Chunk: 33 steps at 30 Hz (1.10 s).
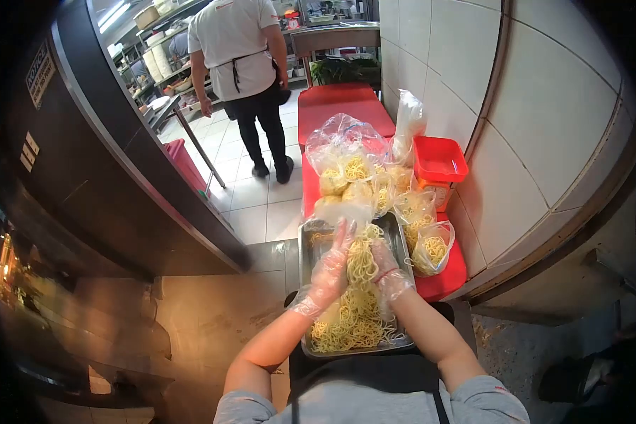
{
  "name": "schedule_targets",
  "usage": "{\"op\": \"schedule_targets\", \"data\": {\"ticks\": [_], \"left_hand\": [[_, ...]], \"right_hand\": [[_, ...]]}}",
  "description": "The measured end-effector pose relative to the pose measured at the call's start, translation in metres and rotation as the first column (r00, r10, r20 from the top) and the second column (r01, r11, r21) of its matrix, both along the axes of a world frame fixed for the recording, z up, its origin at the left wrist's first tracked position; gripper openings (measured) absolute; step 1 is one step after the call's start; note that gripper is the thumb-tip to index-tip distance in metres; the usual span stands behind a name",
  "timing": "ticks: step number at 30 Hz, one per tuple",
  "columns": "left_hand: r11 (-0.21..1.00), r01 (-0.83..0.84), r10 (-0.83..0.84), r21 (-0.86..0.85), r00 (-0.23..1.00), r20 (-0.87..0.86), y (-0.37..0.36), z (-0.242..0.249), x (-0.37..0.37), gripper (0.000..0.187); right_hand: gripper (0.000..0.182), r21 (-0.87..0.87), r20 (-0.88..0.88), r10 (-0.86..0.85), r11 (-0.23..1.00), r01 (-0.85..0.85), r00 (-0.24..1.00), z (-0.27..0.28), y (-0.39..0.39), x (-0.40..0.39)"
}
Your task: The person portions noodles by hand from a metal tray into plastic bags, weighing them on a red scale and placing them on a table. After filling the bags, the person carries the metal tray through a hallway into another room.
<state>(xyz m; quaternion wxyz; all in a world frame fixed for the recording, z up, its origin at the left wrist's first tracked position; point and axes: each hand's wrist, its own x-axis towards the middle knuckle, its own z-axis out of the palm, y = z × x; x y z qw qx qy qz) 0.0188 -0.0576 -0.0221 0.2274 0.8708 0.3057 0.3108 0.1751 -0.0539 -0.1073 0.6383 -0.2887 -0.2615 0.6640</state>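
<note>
Both my hands wear clear plastic gloves and are raised over a metal tray [309, 258]. A clump of yellow noodles [362, 260] hangs between them. My left hand [330, 272] is at the clump's left side, its fingers pointing up against a clear plastic bag [351, 212]. On the other side, my right hand [387, 270] is closed around the clump's edge, its fingers partly hidden by the noodles. Loose noodles [353, 328] cover the near part of the tray.
Bags of noodles [357, 168] crowd the red table [325, 106] beyond the tray, with another open bag [433, 247] at right. A red basin [440, 159] sits on an orange scale [438, 189] by the tiled wall. A person [240, 63] stands ahead, facing away.
</note>
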Motion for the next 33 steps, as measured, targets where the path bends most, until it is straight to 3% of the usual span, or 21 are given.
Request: {"op": "schedule_targets", "data": {"ticks": [1, 2, 3, 6, 7, 9, 10, 12, 13, 14, 16, 17, 19, 22, 24, 25, 26, 27, 28, 31, 33], "left_hand": [[1.0, -0.026, 0.026, 0.017, 1.0, 0.009, -0.003, -0.001, 0.002, 0.071], [0.998, -0.053, 0.052, 0.035, 0.998, 0.02, -0.005, -0.002, 0.004, 0.072], [0.999, -0.052, 0.052, 0.005, 0.999, -0.002, -0.008, -0.001, 0.004, 0.074], [0.999, -0.038, 0.037, -0.028, 0.999, -0.024, -0.019, -0.006, 0.006, 0.079], [1.0, -0.022, 0.022, 0.001, 1.0, -0.007, -0.021, -0.014, 0.01, 0.078], [0.996, -0.047, 0.046, 0.078, 0.999, 0.02, -0.021, -0.013, 0.008, 0.075], [0.997, -0.068, 0.069, 0.026, 0.997, -0.044, -0.012, -0.01, 0.004, 0.075], [0.99, -0.118, 0.103, -0.08, 0.979, -0.174, 0.016, -0.002, -0.006, 0.075], [0.943, -0.046, -0.04, -0.331, 0.968, -0.247, 0.03, 0.012, -0.011, 0.077], [0.892, -0.1, 0.0, -0.441, 0.975, -0.221, 0.037, 0.022, -0.013, 0.077], [0.745, -0.188, 0.086, -0.64, 0.978, -0.188, 0.043, 0.036, -0.018, 0.077], [0.77, -0.119, 0.092, -0.627, 0.993, -0.075, 0.053, 0.024, -0.021, 0.079], [0.932, -0.188, 0.132, -0.311, 0.972, -0.193, 0.049, 0.032, -0.012, 0.081], [0.906, -0.174, 0.109, -0.387, 0.977, -0.184, 0.049, 0.06, 0.011, 0.082], [0.879, -0.11, 0.118, -0.463, 0.993, -0.013, 0.062, 0.048, 0.018, 0.081], [0.778, -0.025, 0.135, -0.628, 0.982, 0.128, 0.055, 0.062, 0.017, 0.079], [0.791, -0.014, 0.134, -0.612, 0.979, 0.151, 0.056, 0.062, 0.009, 0.079], [0.804, -0.005, 0.135, -0.595, 0.976, 0.174, 0.058, 0.059, -0.005, 0.079], [0.815, 0.002, 0.136, -0.579, 0.972, 0.194, 0.055, 0.054, -0.015, 0.079], [0.518, 0.202, 0.364, -0.831, 0.827, 0.428, 0.034, 0.032, -0.027, 0.074], [0.677, 0.087, 0.118, -0.731, 0.967, 0.225, 0.019, 0.037, -0.021, 0.068]], "right_hand": [[0.024, 0.122, 0.643, -0.076, 0.993, -0.004, 0.762, 0.019, -0.002, -0.004], [0.026, 0.218, 0.964, -0.216, 0.976, 0.001, 0.155, 0.039, -0.004, -0.008], [0.027, 0.108, 0.982, -0.114, 0.993, -0.048, -0.149, 0.036, 0.006, -0.012], [0.03, 0.406, 0.849, -0.43, 0.903, -0.142, -0.306, -0.053, 0.055, -0.002], [0.033, 0.235, 0.923, -0.323, 0.904, -0.357, -0.211, -0.044, 0.078, 0.008], [0.035, 0.031, 0.991, 0.002, 0.97, -0.241, 0.135, -0.012, 0.058, -0.001], [0.037, -0.177, 0.848, 0.25, 0.965, -0.194, 0.468, 0.034, 0.027, -0.017], [0.04, -0.42, 0.506, 0.469, 0.867, -0.268, 0.724, 0.112, -0.005, -0.017], [0.041, -0.408, 0.518, 0.546, 0.834, -0.37, 0.658, 0.095, 0.005, 0.001], [0.043, -0.391, 0.534, 0.61, 0.792, -0.468, 0.586, 0.077, 0.015, 0.02], [0.052, -0.182, 0.304, 0.569, 0.822, -0.539, 0.764, 0.127, -0.014, 0.043], [0.057, -0.2, 0.4, 0.515, 0.857, -0.476, 0.759, 0.131, -0.016, 0.051], [0.067, -0.219, 0.576, 0.4, 0.916, -0.337, 0.713, 0.133, -0.02, 0.062], [0.07, 0.15, 0.791, -0.06, 0.984, -0.098, 0.609, 0.069, -0.017, 0.028], [0.072, 0.336, 0.836, -0.328, 0.94, 0.061, 0.44, 0.047, -0.024, 0.007], [0.072, 0.317, 0.856, -0.339, 0.941, 0.122, 0.39, 0.021, -0.014, 0.011], [0.072, 0.301, 0.874, -0.347, 0.936, 0.182, 0.34, 0.007, -0.007, 0.016], [0.067, 0.075, 0.867, -0.118, 0.991, 0.109, 0.484, 0.047, -0.02, 0.023], [0.066, 0.036, 0.764, -0.029, 0.999, 0.001, 0.645, 0.058, -0.023, 0.034], [0.061, 0.026, 0.45, 0.185, 0.975, -0.22, 0.874, 0.084, -0.036, 0.056], [0.057, -0.03, 0.59, 0.201, 0.973, -0.228, 0.782, 0.074, -0.029, 0.049]]}}
